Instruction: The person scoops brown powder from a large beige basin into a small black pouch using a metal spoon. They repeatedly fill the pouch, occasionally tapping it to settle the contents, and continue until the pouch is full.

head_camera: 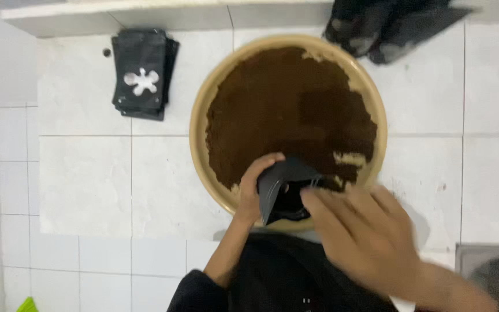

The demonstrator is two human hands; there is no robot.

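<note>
A wide tan basin (198, 124) full of dark brown ground powder (284, 110) sits on the white tiled floor. My left hand (253, 188) grips an open black pouch (281, 190) at the basin's near rim, its mouth held apart. My right hand (359, 231) is blurred and reaches toward the pouch mouth, fingers extended and touching or just beside its edge. I cannot tell whether the right hand holds anything.
A stack of flat black pouches (141, 74) with a white shape on top lies left of the basin. Dark crumpled bags (385, 26) lie at the top right. A grey object (492, 271) shows at the bottom right, a green scrap (28, 305) bottom left.
</note>
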